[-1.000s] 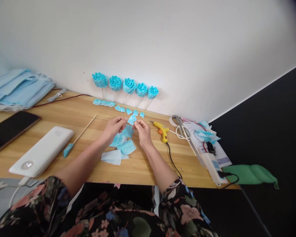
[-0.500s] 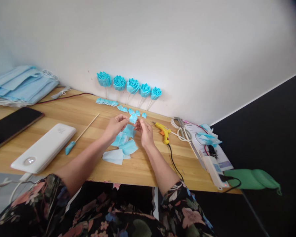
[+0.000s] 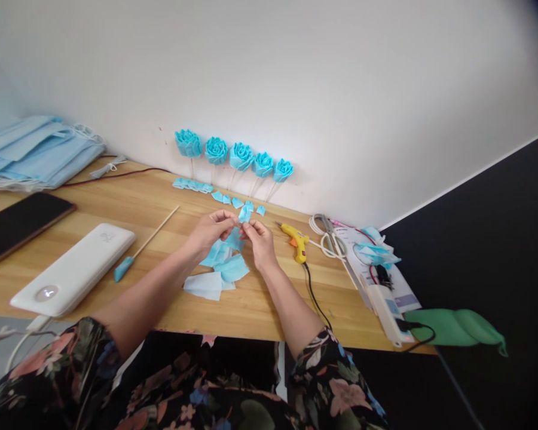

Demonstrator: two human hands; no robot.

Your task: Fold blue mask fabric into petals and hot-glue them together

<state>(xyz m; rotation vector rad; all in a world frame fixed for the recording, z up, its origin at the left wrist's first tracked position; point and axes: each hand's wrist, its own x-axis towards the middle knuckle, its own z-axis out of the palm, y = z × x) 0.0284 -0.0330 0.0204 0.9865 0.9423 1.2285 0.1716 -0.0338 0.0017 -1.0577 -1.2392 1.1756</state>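
Note:
Between my two hands is a small light-blue fabric piece (image 3: pixel 245 213), its upper part showing above the fingertips. My left hand (image 3: pixel 215 232) pinches it from the left, and my right hand (image 3: pixel 257 240) pinches it from the right, their fingertips almost touching. Below them lie several loose blue fabric pieces (image 3: pixel 232 268) and a paler one (image 3: pixel 204 285). Small folded petals (image 3: pixel 192 185) line the table behind the hands. Several blue fabric roses (image 3: pixel 241 156) on thin sticks lean against the wall. A stick with a blue bud (image 3: pixel 124 269) on its end lies left of my left arm.
A yellow glue gun (image 3: pixel 298 239) lies right of my hands, its black cord running to the front. Scissors (image 3: pixel 334 236), papers (image 3: pixel 401 286) and a power strip (image 3: pixel 388 313) are farther right. At left are a white power bank (image 3: pixel 78 269), a phone (image 3: pixel 24 227) and stacked face masks (image 3: pixel 40 149).
My hands have drawn together around the blue fabric piece, and the right fingers have moved left. The piece now looks narrower and more folded. The view has shifted slightly.

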